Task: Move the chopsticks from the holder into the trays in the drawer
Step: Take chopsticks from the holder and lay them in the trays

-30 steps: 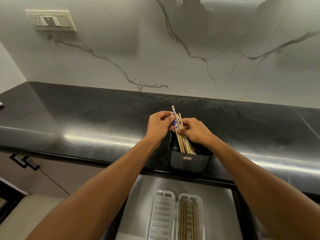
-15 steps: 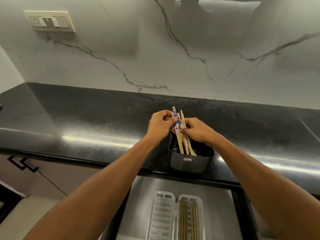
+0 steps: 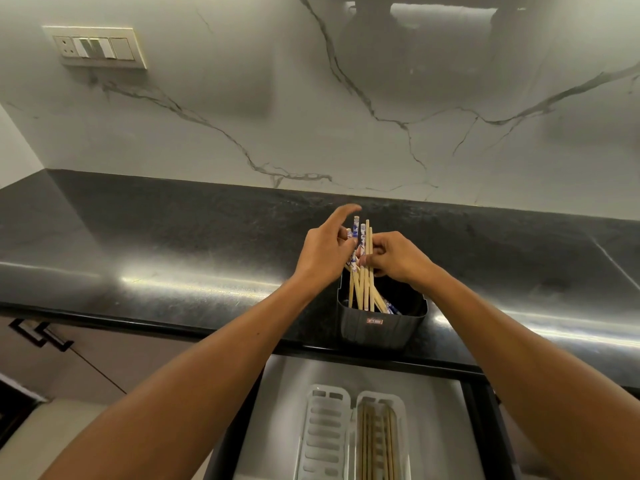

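Observation:
A dark holder (image 3: 381,327) stands on the black counter near its front edge, with several wooden and blue-patterned chopsticks (image 3: 362,285) upright in it. My left hand (image 3: 323,254) grips the blue-patterned chopsticks from the left, index finger lifted. My right hand (image 3: 394,258) pinches the plain wooden ones from the right. Below, in the open drawer (image 3: 284,403), lie two white slotted trays: the left tray (image 3: 325,431) is bare, the right tray (image 3: 379,438) holds several wooden chopsticks.
The black counter (image 3: 173,258) runs wide on both sides under a marble wall. A switch plate (image 3: 97,46) is on the wall at upper left. Cabinet handles (image 3: 41,334) sit at lower left.
The chopsticks have been pulled more upright and slightly higher in the holder. My left index finger has lifted off them. Both hands stay at the bundle.

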`<action>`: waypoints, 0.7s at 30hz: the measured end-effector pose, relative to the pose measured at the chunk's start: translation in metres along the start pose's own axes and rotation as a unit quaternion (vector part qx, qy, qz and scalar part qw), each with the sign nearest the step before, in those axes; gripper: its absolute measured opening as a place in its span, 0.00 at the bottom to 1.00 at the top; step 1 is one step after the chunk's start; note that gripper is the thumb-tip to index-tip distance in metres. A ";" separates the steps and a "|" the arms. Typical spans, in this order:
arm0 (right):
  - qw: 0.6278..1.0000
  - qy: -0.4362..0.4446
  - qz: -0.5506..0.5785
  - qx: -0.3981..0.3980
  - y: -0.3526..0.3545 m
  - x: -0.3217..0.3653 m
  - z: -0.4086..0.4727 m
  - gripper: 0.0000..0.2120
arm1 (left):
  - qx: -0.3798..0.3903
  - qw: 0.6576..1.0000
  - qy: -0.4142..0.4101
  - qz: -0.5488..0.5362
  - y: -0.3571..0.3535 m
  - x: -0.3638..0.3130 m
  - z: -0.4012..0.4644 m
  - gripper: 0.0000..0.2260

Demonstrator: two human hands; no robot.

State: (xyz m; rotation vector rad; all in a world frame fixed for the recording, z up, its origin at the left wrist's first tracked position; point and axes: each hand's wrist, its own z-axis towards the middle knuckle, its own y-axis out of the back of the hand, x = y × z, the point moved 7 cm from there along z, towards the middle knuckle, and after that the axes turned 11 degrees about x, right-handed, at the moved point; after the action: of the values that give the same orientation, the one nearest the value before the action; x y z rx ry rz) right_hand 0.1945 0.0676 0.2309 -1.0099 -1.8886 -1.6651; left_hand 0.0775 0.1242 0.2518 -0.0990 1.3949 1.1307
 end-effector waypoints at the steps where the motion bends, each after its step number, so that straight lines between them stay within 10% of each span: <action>1: 1.000 0.000 0.001 -0.001 -0.001 -0.001 0.000 0.02 | -0.004 1.000 -0.006 0.012 -0.001 0.000 -0.001 0.20; 21: 1.000 -0.013 0.015 0.006 -0.012 -0.010 -0.002 0.04 | -0.037 0.986 -0.089 0.133 -0.006 -0.014 -0.008 0.13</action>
State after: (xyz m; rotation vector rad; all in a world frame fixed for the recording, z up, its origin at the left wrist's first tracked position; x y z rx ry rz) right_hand 0.1913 0.0631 0.2163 -1.0551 -1.8866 -1.6302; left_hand 0.0788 0.1080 0.2576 0.1375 1.2307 1.3784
